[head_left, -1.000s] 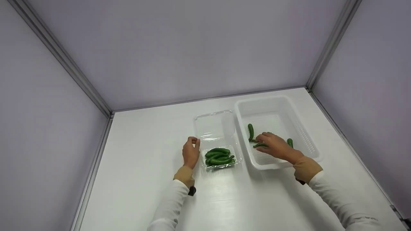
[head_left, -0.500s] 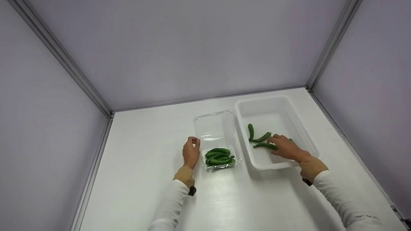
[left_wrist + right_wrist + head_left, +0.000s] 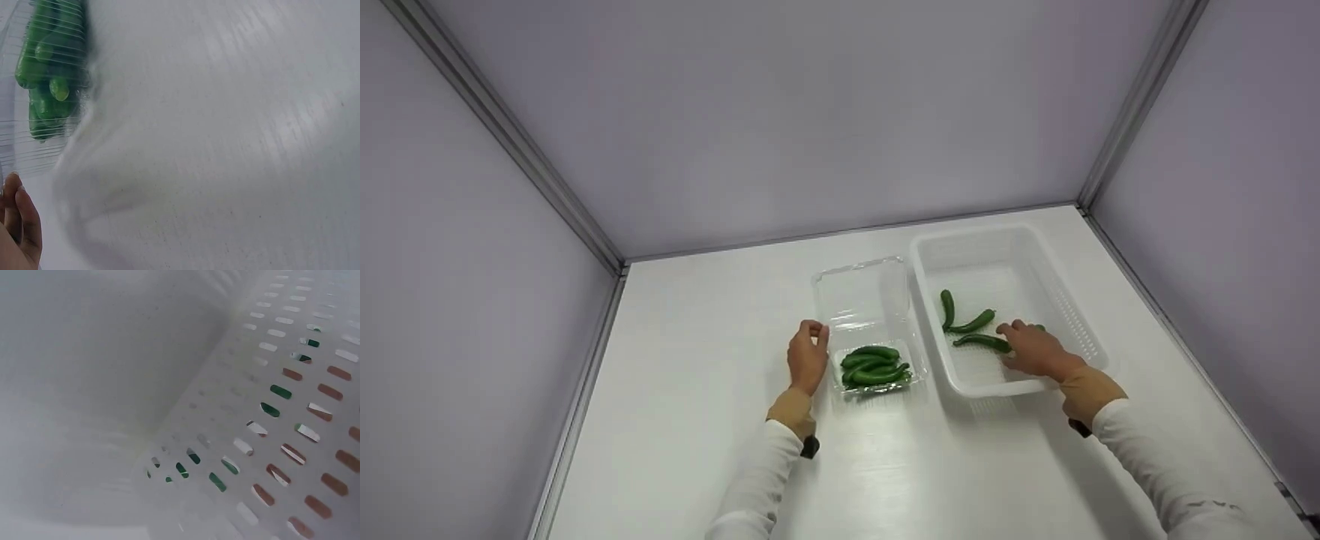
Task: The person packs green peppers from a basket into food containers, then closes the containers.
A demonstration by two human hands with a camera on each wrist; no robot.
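Observation:
A clear clamshell container (image 3: pixel 916 373) lies open on the white table, its tray filled with several green cucumbers (image 3: pixel 874 366), also seen in the left wrist view as cucumbers (image 3: pixel 48 67). My left hand (image 3: pixel 808 356) sits against its left side, curled thumb and forefinger pinching the edge by the hinge. To the right stands a white slotted basket (image 3: pixel 1072 307) holding loose cucumbers (image 3: pixel 971 322). My right hand (image 3: pixel 1035 349) lies inside it, fingers over the right end of one cucumber (image 3: pixel 979 342). Whether it grips that cucumber is hidden. Another cucumber (image 3: pixel 1039 328) peeks out behind the hand.
The container's open lid (image 3: pixel 859 296) lies flat toward the back wall. Pale walls with metal corner rails (image 3: pixel 1117 127) enclose the table on three sides. The basket wall (image 3: pixel 253 410) fills the right wrist view.
My right hand has slid to the right inside the basket, uncovering two cucumbers that stayed where they lay. The left hand and the container have not moved.

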